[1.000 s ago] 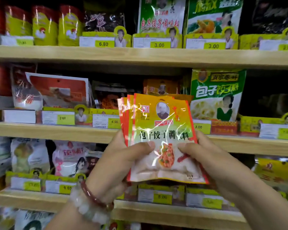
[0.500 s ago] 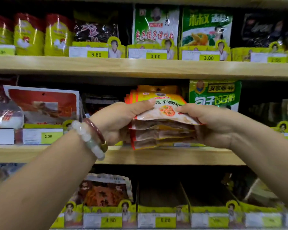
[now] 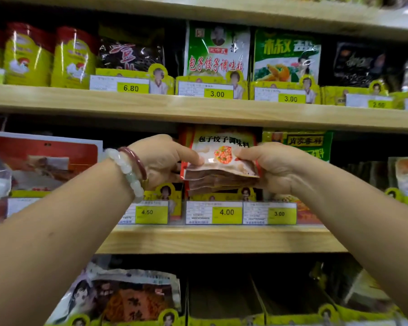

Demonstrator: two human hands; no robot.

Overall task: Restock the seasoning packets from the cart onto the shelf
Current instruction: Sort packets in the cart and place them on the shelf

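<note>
We see two bare arms reaching into the middle shelf [image 3: 221,238] of a shop display. The left hand [image 3: 160,158] and the right hand [image 3: 271,165] grip a stack of orange seasoning packets [image 3: 219,161] from either side, thumbs pressed on the top packet and the other fingers curled beneath. The stack is tilted, its top edge leaning back into the slot, directly above the yellow price tag [image 3: 226,212] marked 4.00.

We judge this to be the placing step: the packets are part-way into their slot. The next move likely calls for pushing them further back, standing them upright behind the tag, then letting go.

Beside the right fingers stands a green packet [image 3: 299,143]. The fingers under the stack are hidden, so is the slot's depth. The cart is out of view, and the small print on the tags is unreadable.
</note>
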